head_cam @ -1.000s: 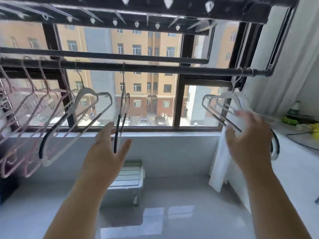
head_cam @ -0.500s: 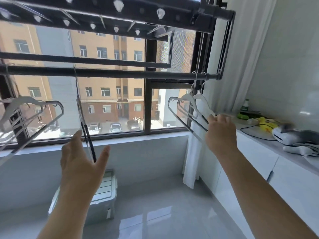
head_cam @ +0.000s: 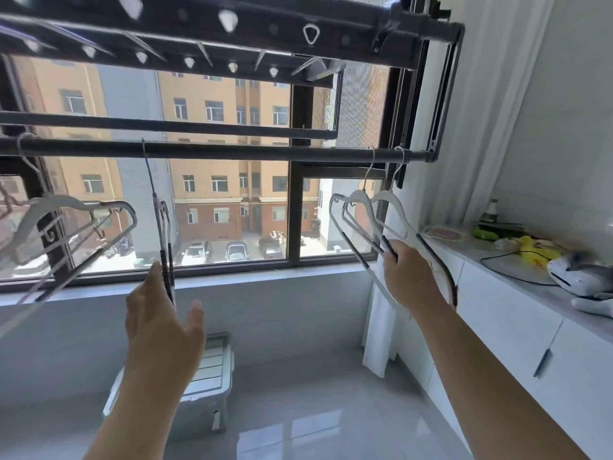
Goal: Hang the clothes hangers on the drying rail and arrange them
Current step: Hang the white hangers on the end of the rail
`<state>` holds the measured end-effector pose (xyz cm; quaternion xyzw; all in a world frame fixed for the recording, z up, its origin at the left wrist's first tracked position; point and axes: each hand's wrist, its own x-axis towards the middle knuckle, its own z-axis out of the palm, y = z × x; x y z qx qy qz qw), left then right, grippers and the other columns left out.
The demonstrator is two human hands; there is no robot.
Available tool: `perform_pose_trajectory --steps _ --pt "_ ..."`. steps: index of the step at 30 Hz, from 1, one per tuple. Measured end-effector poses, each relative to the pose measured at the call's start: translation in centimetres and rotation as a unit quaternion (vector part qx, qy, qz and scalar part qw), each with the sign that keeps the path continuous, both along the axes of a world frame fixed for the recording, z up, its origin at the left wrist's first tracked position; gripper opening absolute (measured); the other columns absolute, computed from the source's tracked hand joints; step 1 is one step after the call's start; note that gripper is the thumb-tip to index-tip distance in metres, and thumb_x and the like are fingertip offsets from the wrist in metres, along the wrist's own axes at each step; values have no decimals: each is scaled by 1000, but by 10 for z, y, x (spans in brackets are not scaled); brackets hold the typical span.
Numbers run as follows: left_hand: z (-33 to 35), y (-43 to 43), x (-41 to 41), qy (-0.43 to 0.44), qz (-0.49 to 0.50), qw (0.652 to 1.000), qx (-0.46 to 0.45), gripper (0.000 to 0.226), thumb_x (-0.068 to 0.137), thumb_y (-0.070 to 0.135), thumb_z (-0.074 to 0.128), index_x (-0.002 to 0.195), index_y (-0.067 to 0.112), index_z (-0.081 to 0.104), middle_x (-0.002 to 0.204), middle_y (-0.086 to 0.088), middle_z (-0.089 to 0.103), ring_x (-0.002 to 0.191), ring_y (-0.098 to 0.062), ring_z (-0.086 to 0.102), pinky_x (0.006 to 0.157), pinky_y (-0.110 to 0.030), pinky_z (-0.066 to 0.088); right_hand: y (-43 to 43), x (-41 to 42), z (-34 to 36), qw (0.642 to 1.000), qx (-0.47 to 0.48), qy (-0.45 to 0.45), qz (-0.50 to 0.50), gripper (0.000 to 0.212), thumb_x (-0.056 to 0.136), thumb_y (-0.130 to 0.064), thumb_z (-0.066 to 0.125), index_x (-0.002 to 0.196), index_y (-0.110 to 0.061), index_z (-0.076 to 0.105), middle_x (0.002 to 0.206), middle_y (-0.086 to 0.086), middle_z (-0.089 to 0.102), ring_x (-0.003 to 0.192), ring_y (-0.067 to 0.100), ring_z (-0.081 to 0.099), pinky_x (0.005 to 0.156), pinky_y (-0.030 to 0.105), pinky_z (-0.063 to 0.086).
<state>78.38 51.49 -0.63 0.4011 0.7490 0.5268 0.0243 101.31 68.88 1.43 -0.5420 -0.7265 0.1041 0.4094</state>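
A dark drying rail (head_cam: 232, 151) runs across the window. Two white hangers with dark grip strips (head_cam: 365, 210) hang near the rail's right end. My right hand (head_cam: 409, 280) grips their lower bars, fingers curled round them. A single hanger (head_cam: 162, 227) hangs edge-on near the rail's middle. My left hand (head_cam: 162, 323) is raised just below it, fingers straight, with a fingertip against its lower end. Another white hanger (head_cam: 66, 224) hangs tilted at the left, with more hangers behind it cut off by the frame edge.
A second rail (head_cam: 166, 126) and a perforated rack (head_cam: 232, 24) sit above. A white counter (head_cam: 530, 277) on the right carries a cable, a yellow item, a bottle and a white device. A plastic storage box (head_cam: 212, 376) stands on the floor. A curtain (head_cam: 481, 127) hangs at right.
The view has swung right, so the left hangers slid toward the frame edge. My right hand went from reaching at the two right hangers to gripping their lower bars. My left hand stays under the middle hanger.
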Motion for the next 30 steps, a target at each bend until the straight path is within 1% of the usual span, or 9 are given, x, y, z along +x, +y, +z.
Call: perform_pose_trajectory --steps 3,6,9,12,17,21,24,27,30 --pt "-1 2 2 0 -4 1000 8 65 90 14 47 144 23 11 148 -11 19 137 -31 21 111 -49 19 2 -2 0 1000 8 -1 11 16 95 -9 34 83 -12 44 64 -2 45 69 23 43 52 26 29" --pt "-2 4 2 6 -1 1000 8 64 91 15 45 144 23 10 149 -10 18 137 -30 20 111 -48 19 4 -3 2 1000 17 -6 16 14 96 -11 34 83 -13 40 61 -6 39 67 22 42 49 20 28" --pt "-2 4 2 8 3 1000 10 64 91 14 46 144 22 11 149 -10 19 137 -29 20 110 -48 20 5 -4 2 1000 21 -7 19 13 95 -11 35 84 -14 42 74 4 49 70 23 44 52 24 31" --pt "-3 4 0 10 8 1000 12 64 90 12 46 143 20 12 148 -11 21 136 -30 22 110 -48 21 7 -2 2 1000 4 -20 6 16 94 -16 37 85 -10 48 81 13 61 74 28 52 66 29 38" --pt "-7 6 -4 5 9 1000 24 59 91 11 41 143 16 13 146 -15 25 133 -34 28 108 -49 24 0 2 8 996 -40 -76 -36 34 94 -32 38 112 -8 54 103 14 64 98 34 59 82 38 45" --pt "-10 8 -7 -17 -4 999 42 50 92 7 36 140 9 22 137 -20 38 124 -34 38 103 -45 29 -21 1 18 976 92 -163 -108 45 93 -33 45 126 -4 46 123 18 51 113 34 46 93 39 40" --pt "-11 11 -3 -6 -22 997 72 45 91 -2 29 135 6 28 123 -16 44 98 -24 49 87 -32 33 -49 -17 23 981 173 -83 -1 37 90 -24 53 124 -9 52 124 12 52 116 28 44 95 31 33" --pt "-10 15 10 13 -44 997 66 52 87 -10 26 137 6 25 109 -11 37 76 -15 46 75 -23 32 -77 -46 20 985 69 -20 158 34 92 -25 50 126 -18 51 129 0 49 122 13 39 92 16 24" --pt "-5 23 27 28 -78 995 62 55 87 -10 26 139 3 22 109 -15 36 85 -27 49 81 -34 41 -90 -72 12 968 -14 4 252 39 96 -27 44 133 -17 45 137 1 47 127 13 40 102 22 29"
